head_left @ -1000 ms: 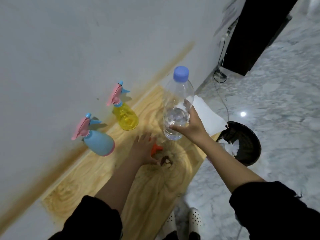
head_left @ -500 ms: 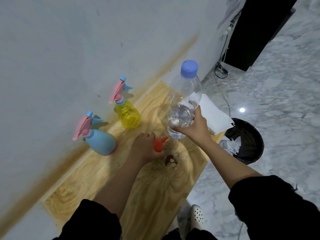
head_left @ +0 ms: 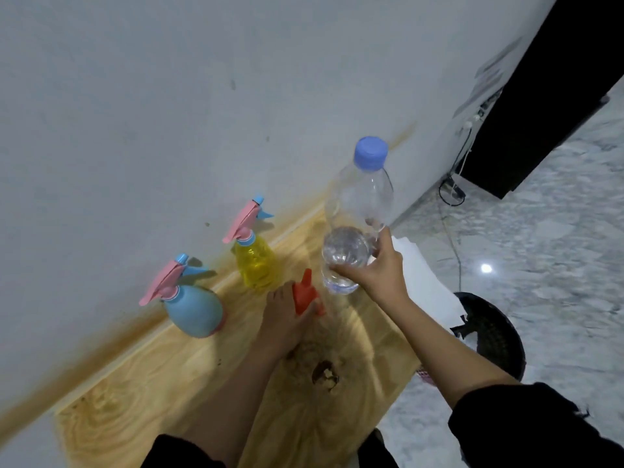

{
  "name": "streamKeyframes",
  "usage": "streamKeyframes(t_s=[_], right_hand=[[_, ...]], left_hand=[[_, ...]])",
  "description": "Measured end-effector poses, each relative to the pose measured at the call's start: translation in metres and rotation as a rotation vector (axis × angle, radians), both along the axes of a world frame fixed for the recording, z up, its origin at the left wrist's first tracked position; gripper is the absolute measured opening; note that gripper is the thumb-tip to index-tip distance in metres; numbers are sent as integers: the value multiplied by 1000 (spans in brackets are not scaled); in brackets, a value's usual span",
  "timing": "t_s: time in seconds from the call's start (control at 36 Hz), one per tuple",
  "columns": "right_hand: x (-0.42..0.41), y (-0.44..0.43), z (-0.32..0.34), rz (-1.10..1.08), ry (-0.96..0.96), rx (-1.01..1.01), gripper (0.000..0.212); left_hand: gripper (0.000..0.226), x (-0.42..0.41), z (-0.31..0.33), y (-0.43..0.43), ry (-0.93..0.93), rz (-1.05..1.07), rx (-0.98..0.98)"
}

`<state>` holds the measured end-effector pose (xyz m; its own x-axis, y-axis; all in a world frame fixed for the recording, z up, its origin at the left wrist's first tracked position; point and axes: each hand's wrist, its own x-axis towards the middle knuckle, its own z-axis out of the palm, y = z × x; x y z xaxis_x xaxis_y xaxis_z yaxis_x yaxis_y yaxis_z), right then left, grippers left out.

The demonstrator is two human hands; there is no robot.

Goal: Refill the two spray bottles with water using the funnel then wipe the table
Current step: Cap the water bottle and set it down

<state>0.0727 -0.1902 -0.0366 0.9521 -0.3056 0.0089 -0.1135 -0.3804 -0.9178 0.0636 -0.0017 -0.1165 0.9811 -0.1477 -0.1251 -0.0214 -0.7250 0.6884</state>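
1. We hold a clear water bottle [head_left: 354, 228] upright in our right hand [head_left: 381, 270], the fingers wrapped tight around its lower half, just above the table [head_left: 162, 383]. Its blue cap [head_left: 370, 153] is on, and water fills only the bottom part.
2. Our left hand [head_left: 287, 319] is closed around the wide end of an orange funnel [head_left: 306, 295], whose spout points up and away from us. We cannot tell whether the funnel touches the wood.
3. The funnel sits between the yellow spray bottle [head_left: 255, 261] and the water bottle, just beside both.
4. The yellow spray bottle stands upright by the wall [head_left: 169, 113], its pink and blue trigger head fitted on top.
5. The blue spray bottle [head_left: 192, 309] stands to its left, also near the wall, with the same kind of head in place. The two are apart, not touching.
6. A dark stain [head_left: 324, 371] marks the light wood near our left forearm.
7. A white sheet [head_left: 418, 275] lies at the table's far right corner, partly behind our right hand.
8. A black bin [head_left: 489, 336] stands on the marble floor [head_left: 557, 248] beside the table.
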Motion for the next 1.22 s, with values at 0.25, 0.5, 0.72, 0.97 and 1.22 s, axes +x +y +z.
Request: streamKeyframes(t_s=[0.25, 0.5, 0.72, 0.97, 1.22], right_hand=[[81, -23, -1, 173, -69, -120, 95], [138, -33, -16, 326, -51, -98, 89], [164, -34, -25, 417, 2, -44, 84], [178, -28, -30, 444, 22, -8, 94], [182, -28, -32, 534, 50, -25, 100]], left_hand=[[48, 36, -7, -44, 81, 173, -201], [58, 73, -23, -74, 70, 424, -287], [61, 103, -30, -78, 44, 527, -211], [74, 114, -33, -75, 95, 569, -113], [65, 121, -28, -82, 64, 646, -48]])
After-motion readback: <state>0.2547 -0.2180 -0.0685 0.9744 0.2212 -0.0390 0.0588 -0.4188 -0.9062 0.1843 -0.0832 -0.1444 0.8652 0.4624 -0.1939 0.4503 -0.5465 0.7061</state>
